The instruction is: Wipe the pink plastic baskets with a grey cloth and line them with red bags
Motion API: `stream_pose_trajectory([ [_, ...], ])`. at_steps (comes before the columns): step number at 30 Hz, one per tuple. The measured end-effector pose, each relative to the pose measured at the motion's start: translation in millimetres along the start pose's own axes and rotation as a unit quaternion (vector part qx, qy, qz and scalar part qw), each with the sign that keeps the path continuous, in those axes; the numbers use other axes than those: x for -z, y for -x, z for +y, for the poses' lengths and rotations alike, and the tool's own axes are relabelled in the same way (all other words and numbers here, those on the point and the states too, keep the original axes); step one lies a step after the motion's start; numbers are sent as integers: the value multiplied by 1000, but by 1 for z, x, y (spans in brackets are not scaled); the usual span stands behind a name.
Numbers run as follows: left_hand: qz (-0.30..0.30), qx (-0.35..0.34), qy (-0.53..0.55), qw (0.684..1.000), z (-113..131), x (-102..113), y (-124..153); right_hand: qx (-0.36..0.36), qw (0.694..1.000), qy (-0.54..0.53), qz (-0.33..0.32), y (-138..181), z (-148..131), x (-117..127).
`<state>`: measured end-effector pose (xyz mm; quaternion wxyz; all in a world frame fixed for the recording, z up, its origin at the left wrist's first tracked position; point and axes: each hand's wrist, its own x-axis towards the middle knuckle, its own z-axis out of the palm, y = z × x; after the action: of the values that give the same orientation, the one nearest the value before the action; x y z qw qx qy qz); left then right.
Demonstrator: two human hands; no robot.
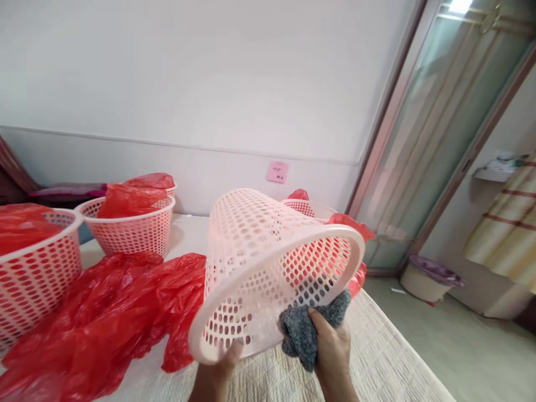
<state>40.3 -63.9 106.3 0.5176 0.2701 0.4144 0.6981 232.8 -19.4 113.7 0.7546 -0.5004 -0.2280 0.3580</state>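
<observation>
— Where's the basket point(268, 268)?
— Tipped sideways above the bed point(389, 352), left hand point(221, 363) gripping its rim, right hand point(333, 349) clutching the grey cloth point(301, 329).
— Brace the rim firmly; wipe evenly.

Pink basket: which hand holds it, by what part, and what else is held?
Left hand holds the pink basket by its rim, tipped sideways. Right hand grips a grey cloth at the rim.

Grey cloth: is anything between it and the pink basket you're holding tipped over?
Nothing visible. The right hand presses the grey cloth straight against the pink basket at its lower rim, while the left hand grips the rim beside it.
</observation>
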Motion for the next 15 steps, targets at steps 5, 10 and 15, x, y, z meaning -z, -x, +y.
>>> stream_pose_trajectory([
  [5,-2,80,81,993,10,1,-13,62,998,7,24,-5,-2,9],
  [10,-13,88,149,985,-4,-9,-7,-22,996,-73,-40,34,15,-16],
  [15,40,41,-7,998,-25,-3,-5,-122,973,-106,-167,84,41,-47],
])
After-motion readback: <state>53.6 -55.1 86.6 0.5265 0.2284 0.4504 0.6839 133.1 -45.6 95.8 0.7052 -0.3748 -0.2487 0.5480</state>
